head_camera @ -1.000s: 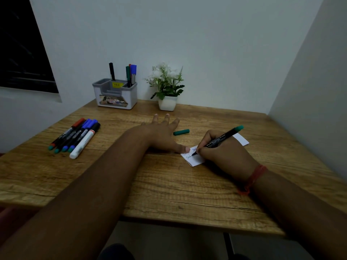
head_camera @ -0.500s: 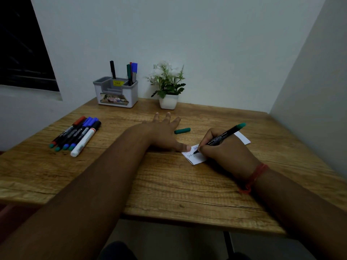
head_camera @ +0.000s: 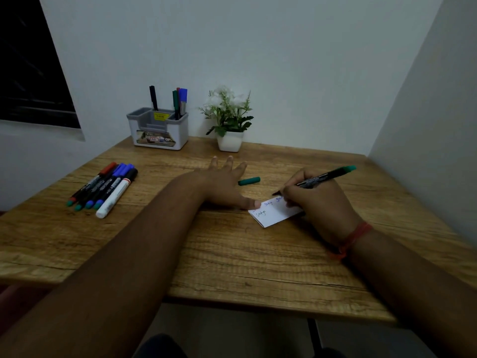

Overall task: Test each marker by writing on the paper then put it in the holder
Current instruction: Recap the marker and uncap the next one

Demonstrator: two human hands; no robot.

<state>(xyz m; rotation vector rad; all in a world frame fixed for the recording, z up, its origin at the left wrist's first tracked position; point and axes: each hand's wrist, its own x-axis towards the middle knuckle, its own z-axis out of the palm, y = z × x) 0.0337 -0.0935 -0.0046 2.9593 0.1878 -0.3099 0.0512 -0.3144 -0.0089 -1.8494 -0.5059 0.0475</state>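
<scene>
Rightward along paper [head_camera: 273, 214] went right hand [head_camera: 317, 202] pinching marker [head_camera: 320, 178]; left hand [head_camera: 227, 182] spread.

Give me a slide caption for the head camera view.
Right hand writes with green marker on paper; left hand steadies it.

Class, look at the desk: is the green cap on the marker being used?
No: the green cap lies on the table, apart from the marker that the right hand holds.

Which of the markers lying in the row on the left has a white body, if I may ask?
The white marker nearest the left hand; the others are dark-bodied.
</scene>
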